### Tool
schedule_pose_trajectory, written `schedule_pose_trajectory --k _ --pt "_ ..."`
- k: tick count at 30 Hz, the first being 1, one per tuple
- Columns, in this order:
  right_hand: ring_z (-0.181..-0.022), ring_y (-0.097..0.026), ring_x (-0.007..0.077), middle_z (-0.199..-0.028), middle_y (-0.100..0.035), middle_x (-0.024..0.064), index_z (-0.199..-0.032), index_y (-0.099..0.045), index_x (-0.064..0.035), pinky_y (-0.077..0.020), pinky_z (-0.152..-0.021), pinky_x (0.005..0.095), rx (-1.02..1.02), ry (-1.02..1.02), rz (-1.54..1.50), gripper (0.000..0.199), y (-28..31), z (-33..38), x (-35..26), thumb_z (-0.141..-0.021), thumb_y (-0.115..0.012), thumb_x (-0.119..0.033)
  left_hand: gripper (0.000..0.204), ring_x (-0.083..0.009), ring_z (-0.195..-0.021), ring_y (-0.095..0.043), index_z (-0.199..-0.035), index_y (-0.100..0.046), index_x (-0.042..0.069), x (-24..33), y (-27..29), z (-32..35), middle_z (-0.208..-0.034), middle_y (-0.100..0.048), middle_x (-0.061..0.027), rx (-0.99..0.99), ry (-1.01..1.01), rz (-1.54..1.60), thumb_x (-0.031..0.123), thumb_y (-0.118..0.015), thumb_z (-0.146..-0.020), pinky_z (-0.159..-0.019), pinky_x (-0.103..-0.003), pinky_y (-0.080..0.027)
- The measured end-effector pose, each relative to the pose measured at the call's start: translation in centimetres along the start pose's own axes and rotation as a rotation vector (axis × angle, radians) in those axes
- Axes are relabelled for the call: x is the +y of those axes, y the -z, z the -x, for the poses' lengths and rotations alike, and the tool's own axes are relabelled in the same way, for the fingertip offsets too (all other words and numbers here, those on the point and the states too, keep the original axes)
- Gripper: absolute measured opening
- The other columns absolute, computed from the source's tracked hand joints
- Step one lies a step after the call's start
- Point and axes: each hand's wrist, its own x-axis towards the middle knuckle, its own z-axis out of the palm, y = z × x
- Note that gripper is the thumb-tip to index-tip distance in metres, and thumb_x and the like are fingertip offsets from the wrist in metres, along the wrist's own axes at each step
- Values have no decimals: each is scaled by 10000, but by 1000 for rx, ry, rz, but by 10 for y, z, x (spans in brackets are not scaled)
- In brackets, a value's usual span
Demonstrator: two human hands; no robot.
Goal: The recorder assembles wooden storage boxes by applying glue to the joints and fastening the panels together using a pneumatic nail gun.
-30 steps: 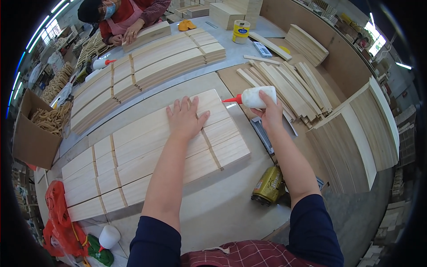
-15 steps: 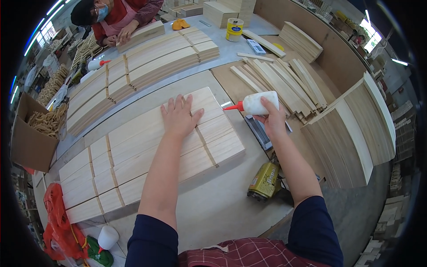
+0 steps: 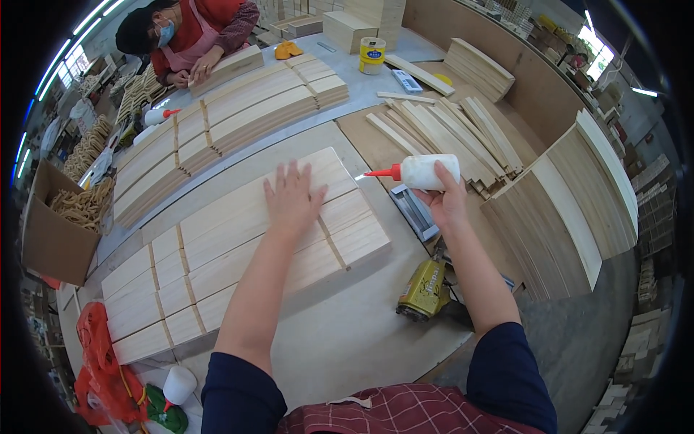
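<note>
My left hand [image 3: 293, 199] lies flat with fingers spread on a row of pale wooden boards [image 3: 217, 242]. Narrow darker grooves cross these boards near both ends. In my right hand [image 3: 450, 199] is a white squeeze bottle [image 3: 428, 172] with a red nozzle, held sideways above the table. Its nozzle points left, just off the boards' far right corner. Below the bottle, a grey metal tool or case [image 3: 414, 212] is partly covered by my hand. A yellow-green nail gun [image 3: 423, 291] lies beside my right forearm.
Another grooved board stack [image 3: 246, 119] lies farther back, where a masked co-worker [image 3: 206, 43] handles a wooden piece. Loose strips [image 3: 448, 141] and stacked panels [image 3: 557, 217] occupy the right. A yellow can [image 3: 371, 56] stands behind. Near left are a red bag [image 3: 101, 362] and another white bottle [image 3: 179, 385].
The view has shifted slightly. The bottle has turned more level, its nozzle a little farther from the boards' edge. My left hand stays on the boards.
</note>
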Motion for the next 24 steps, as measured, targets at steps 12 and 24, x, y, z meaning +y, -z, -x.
schedule_pose_trajectory --k 12,24 --pt "-823 -622 263 -979 -562 158 -1096 -423 2 -555 -583 367 52 -28 115 497 13 -1 17 -749 -691 -231 883 -436 -1306 -130 -1368 -257 57 43 14 96 -1420 -179 -220 -102 -235 17 636 -490 -743 -1011 -606 -84" --pt "-804 -629 258 -956 -587 138 -1064 -493 1 -555 -554 351 64 -45 155 399 24 24 7 -773 -655 -219 824 -425 -1305 -148 -1361 -290 66 42 7 95 -1420 -192 -214 -55 -230 12 638 -424 -783 -1014 -599 -85"
